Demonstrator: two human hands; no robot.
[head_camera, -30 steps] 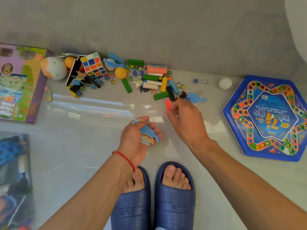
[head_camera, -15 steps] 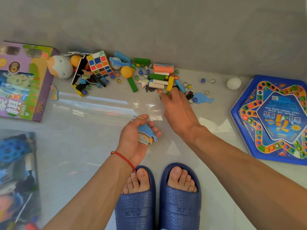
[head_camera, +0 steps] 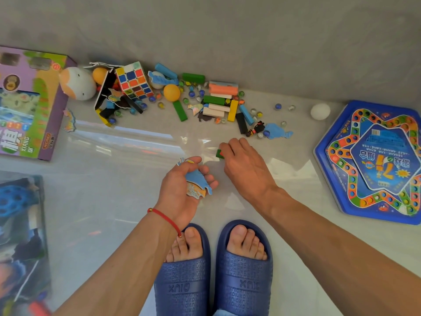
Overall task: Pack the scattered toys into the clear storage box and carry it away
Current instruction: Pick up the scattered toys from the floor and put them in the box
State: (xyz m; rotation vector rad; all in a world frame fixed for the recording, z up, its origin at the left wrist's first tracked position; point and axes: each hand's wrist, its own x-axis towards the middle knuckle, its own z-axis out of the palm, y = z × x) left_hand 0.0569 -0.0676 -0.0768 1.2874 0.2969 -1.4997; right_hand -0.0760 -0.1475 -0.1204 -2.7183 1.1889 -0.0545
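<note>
Two hands are gathering toys: the left hand [head_camera: 182, 190] grips blue puzzle pieces [head_camera: 197, 181], the right hand [head_camera: 243, 165] pinches a green block [head_camera: 219, 153], which I judge goes next into the clear storage box [head_camera: 136, 142].

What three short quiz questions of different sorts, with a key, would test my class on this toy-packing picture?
1. True or false: the left hand holds flat blue cut-out pieces.
2. Which lies nearest the blue hexagonal game board? A) puzzle cube B) white ball C) orange ball
3. Fill in: the right hand pinches a small ____ block in its fingers.

Key: 1 true; 2 B; 3 green.
</note>
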